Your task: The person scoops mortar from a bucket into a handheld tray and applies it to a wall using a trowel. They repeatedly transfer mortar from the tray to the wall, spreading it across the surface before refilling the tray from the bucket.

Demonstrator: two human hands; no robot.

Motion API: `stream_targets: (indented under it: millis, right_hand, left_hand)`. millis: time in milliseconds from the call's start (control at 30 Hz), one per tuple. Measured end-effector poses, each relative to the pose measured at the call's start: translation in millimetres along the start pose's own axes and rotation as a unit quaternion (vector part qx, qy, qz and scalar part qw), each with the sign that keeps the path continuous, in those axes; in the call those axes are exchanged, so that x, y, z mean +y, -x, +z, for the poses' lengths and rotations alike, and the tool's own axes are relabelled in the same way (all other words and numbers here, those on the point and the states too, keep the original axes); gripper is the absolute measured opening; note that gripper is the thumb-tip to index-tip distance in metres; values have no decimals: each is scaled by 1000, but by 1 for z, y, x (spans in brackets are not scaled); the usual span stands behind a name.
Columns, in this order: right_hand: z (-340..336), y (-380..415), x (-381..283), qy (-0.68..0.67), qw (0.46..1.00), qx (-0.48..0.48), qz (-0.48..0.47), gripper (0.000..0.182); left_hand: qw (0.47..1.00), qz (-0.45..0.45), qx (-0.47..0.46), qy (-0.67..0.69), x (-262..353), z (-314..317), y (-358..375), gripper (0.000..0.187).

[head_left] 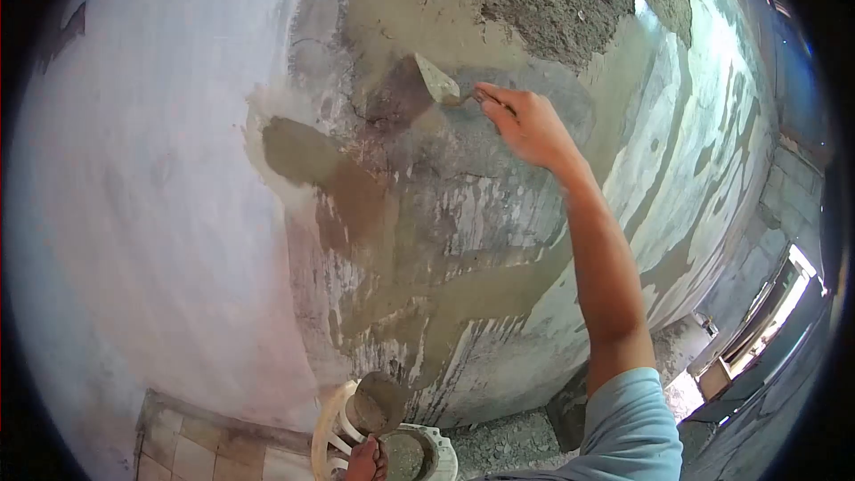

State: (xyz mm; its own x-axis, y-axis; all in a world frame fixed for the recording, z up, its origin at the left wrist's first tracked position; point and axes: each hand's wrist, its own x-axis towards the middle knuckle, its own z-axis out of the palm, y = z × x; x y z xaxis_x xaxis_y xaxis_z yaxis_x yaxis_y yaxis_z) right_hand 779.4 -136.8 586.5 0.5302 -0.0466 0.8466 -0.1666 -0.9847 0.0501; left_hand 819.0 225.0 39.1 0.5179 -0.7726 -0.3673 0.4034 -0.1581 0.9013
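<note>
My right hand (pixel 527 129) is closed around the handle of a small pointed trowel (pixel 436 80). The trowel's blade lies at or very near the patchy wall (pixel 499 205), just below a smooth area of wet mortar (pixel 401 13). Low in the view, my left hand (pixel 365 461) is closed, with its fingers curled at the lower edge of a round, mortar-coated pan (pixel 376 403). Whether the pan has a handle is hidden by the fingers. Beside this hand, a bucket (pixel 410 454) with grey mix inside is partly in view.
A white plastic chair (pixel 328 423) stands under the pan. Rough mortar (pixel 557 0) covers the upper wall, and white plaster (pixel 169 169) lies left. Rubble (pixel 508 441) lines the wall's foot. Floor tiles (pixel 196 454) show at lower left, a bright opening (pixel 775 303) at right.
</note>
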Motion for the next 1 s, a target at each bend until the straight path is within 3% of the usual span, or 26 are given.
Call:
stream_targets:
  millis: [33, 133, 233, 333, 367, 433, 533, 600, 633, 700, 733, 800, 867, 1000]
  right_hand:
    - [-7, 1, 3, 0, 1000, 4, 6, 38]
    - [-22, -21, 14, -5, 996, 84, 22, 39]
    - [-28, -65, 26, 46, 988, 147, 33, 41]
    - [-18, -85, 17, 46, 989, 134, 45, 42]
    - [-6, -87, 11, 52, 987, 146, 41, 42]
    - [10, -84, -3, 87, 985, 148, 25, 41]
    - [23, -81, -13, 110, 989, 92, 33, 38]
    - [30, -78, -13, 100, 991, 85, 13, 39]
    - [26, -73, -20, 95, 993, 65, 19, 40]
    - [26, -59, -24, 91, 995, 30, 23, 41]
    - [27, -51, -23, 92, 995, 17, 19, 40]
    - [27, -39, -18, 63, 998, -2, -8, 39]
    - [20, -24, -2, -2, 999, -13, -51, 37]
    - [-13, -14, 19, -26, 999, 40, -18, 37]
  left_hand:
    - [965, 208, 24, -158, -104, -27, -59, 43]
    - [963, 240, 24, -119, -139, -34, -80, 45]
    - [966, 233, 29, -110, -119, -25, -63, 45]
    - [989, 86, -1, -117, -117, -42, -70, 38]
    - [995, 45, 32, -81, -110, -37, -69, 36]
    - [995, -40, 96, -4, -101, -20, -64, 50]
    - [996, -64, 29, 58, -101, -16, -65, 75]
    - [976, 202, 42, -68, -143, -20, -86, 57]
    - [934, 328, 58, -129, -171, -25, -96, 53]
    - [999, 25, -26, 39, -70, -1, -52, 40]
    - [986, -126, -27, 108, -11, 13, -26, 42]
    - [988, -91, -42, 114, -41, 3, -40, 41]
    - [990, -72, -48, 114, -32, 6, -29, 42]
    - [995, -43, -44, 79, -38, 0, -20, 42]
